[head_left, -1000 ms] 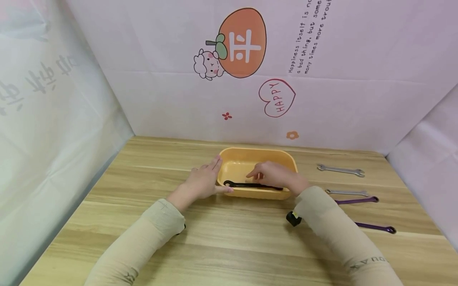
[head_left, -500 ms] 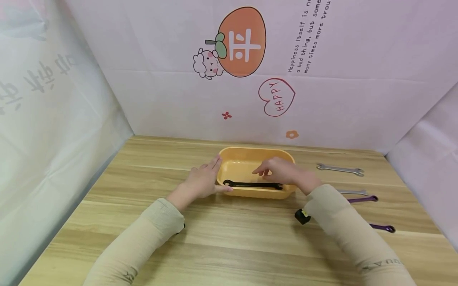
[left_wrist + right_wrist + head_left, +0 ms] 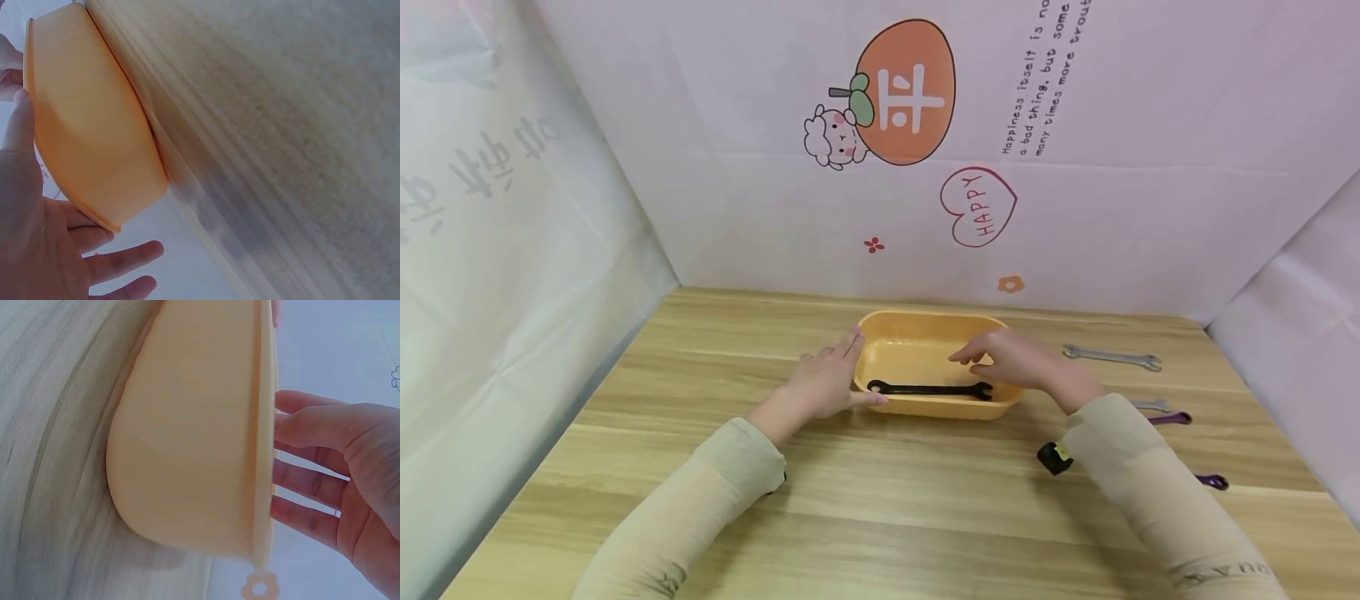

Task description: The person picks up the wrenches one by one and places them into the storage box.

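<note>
A yellow-orange plastic bin (image 3: pixel 940 408) stands on the wooden table, its long side toward me. Along the inside of its front wall lies a black combination wrench (image 3: pixel 928 389). My left hand (image 3: pixel 826 379) steadies the bin's left end, thumb laid on the front rim and fingers at the left rim; the left wrist view shows these fingers (image 3: pixel 125 261) spread. Over the bin's right end hovers my right hand (image 3: pixel 1007 360), fingers loosely bent and holding nothing. In the right wrist view its fingers (image 3: pixel 306 515) reach past the bin's rim.
Right of the bin lie a silver open-end wrench (image 3: pixel 1112 357), a second silver wrench (image 3: pixel 1152 406) and two purple wrenches (image 3: pixel 1172 418), partly hidden by my right sleeve (image 3: pixel 1150 483). Behind the table (image 3: pixel 880 517) rises a printed white cloth (image 3: pixel 737 200).
My right hand has moved right inside the bin, away from the black wrench, uncovering its open end. My left hand and the bin stay put.
</note>
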Tool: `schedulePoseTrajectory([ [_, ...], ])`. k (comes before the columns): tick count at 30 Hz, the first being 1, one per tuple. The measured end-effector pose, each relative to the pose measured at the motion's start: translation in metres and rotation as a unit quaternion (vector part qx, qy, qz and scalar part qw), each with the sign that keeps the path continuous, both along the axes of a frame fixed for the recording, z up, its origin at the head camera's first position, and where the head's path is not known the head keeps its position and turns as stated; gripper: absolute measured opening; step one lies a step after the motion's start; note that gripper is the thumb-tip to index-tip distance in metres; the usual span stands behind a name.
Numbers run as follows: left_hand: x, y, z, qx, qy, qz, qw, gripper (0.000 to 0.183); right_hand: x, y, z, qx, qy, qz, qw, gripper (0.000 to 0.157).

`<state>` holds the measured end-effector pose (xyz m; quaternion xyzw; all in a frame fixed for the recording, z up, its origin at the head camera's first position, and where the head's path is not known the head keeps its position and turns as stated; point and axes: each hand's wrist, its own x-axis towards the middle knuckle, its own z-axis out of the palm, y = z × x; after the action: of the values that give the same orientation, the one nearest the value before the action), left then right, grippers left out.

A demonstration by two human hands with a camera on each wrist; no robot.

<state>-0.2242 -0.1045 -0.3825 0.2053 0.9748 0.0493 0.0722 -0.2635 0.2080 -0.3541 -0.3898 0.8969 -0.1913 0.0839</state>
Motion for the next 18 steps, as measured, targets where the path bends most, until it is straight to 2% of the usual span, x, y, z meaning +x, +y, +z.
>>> schedulePoseTrajectory([
  [6, 0.001, -0.001, 0.000, -0.001, -0.007, 0.001, 1.0000, 0.116, 0.004, 0.012, 0.003, 0.014, 0.026, -0.009, 1.000, 0.031],
  [10, 0.001, -0.001, 0.000, -0.004, -0.006, -0.002, 1.0000, 0.116, 0.009, 0.023, 0.009, 0.023, 0.031, -0.032, 0.999, 0.032],
  [18, 0.001, -0.002, 0.001, 0.000, -0.007, -0.002, 1.0000, 0.116, 0.013, 0.045, 0.014, 0.005, 0.047, -0.061, 0.997, 0.031],
])
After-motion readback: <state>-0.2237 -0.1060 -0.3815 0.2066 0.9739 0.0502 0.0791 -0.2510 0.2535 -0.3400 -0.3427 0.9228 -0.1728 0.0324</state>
